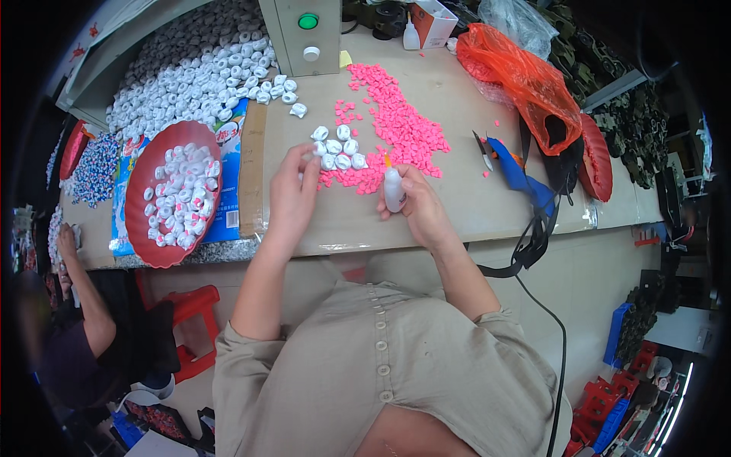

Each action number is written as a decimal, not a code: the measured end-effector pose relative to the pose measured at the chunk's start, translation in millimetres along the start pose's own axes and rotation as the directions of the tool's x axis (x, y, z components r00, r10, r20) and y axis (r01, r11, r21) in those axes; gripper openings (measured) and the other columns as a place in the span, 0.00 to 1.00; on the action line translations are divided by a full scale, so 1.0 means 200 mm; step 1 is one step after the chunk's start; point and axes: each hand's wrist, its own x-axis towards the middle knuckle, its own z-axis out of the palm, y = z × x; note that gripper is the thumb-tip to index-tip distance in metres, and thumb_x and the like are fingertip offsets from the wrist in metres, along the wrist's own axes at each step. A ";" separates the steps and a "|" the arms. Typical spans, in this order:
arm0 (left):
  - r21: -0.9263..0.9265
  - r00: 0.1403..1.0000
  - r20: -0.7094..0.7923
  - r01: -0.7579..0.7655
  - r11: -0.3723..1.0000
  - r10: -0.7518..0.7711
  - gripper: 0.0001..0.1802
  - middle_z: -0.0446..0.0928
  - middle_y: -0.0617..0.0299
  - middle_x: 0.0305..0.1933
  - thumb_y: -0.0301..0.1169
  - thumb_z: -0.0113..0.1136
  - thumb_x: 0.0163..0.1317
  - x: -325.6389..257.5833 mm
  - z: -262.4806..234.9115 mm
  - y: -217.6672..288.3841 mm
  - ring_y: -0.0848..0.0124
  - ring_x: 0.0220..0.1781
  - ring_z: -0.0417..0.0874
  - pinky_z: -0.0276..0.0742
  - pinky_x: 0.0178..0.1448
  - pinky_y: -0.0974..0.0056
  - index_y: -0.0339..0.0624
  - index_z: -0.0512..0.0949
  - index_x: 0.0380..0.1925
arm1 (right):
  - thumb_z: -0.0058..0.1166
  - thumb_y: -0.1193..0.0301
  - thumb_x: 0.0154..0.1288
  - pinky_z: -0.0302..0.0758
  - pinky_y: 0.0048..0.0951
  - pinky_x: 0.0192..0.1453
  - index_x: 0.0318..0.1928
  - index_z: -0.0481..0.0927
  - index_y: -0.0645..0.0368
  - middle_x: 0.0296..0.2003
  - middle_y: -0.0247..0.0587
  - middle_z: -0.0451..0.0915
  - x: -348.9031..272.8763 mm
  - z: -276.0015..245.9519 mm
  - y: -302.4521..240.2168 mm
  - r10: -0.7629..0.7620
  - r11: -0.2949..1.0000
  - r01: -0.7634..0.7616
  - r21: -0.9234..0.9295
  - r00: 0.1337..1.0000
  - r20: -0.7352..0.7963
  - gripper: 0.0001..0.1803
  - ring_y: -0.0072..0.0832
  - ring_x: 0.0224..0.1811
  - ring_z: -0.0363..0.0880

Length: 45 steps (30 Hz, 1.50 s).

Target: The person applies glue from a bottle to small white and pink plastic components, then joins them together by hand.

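Observation:
My right hand is wrapped round a small translucent squeeze bottle, held upright with its orange-yellow tip pointing up. My left hand has thumb and forefinger closed on a small white knotted piece at the left edge of a group. Several similar white pieces sit close together beside it. Small bright pink pieces spread in a loose pile behind and around this group. Some of them lie between my two hands, under the bottle's near side.
A red scalloped dish of white and pink pieces stands left, near a large heap of white pieces. A grey post with a green button rises behind. Scissors, blue cloth and an orange-red bag lie right. Another person's arm is at far left.

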 end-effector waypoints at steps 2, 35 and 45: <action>0.469 0.954 -0.024 -0.253 0.846 0.299 0.13 0.69 0.57 0.28 0.29 0.49 0.55 0.04 0.01 0.01 0.63 0.29 0.73 0.69 0.32 0.61 0.38 0.71 0.41 | 0.46 0.72 0.57 0.69 0.24 0.31 0.41 0.66 0.60 0.29 0.39 0.72 -0.02 0.02 -0.02 -0.090 0.996 0.090 -0.016 0.996 -0.011 0.11 0.25 0.29 0.72; -0.410 0.996 0.071 0.080 0.909 -0.055 0.17 0.74 0.61 0.32 0.21 0.53 0.53 -0.25 0.17 -0.11 0.77 0.35 0.75 0.72 0.42 0.73 0.32 0.68 0.45 | 0.53 0.74 0.54 0.65 0.18 0.37 0.36 0.65 0.61 0.33 0.34 0.65 -0.07 -0.03 0.12 -0.548 0.792 0.525 -0.311 0.836 0.014 0.12 0.17 0.33 0.66; -0.354 0.997 0.060 0.063 0.933 -0.044 0.17 0.73 0.64 0.30 0.21 0.52 0.54 -0.26 0.18 -0.10 0.78 0.33 0.74 0.70 0.41 0.75 0.34 0.69 0.46 | 0.53 0.73 0.53 0.65 0.19 0.35 0.36 0.66 0.62 0.33 0.36 0.66 -0.07 -0.05 0.13 -0.584 0.715 0.552 -0.429 0.809 0.067 0.12 0.19 0.32 0.65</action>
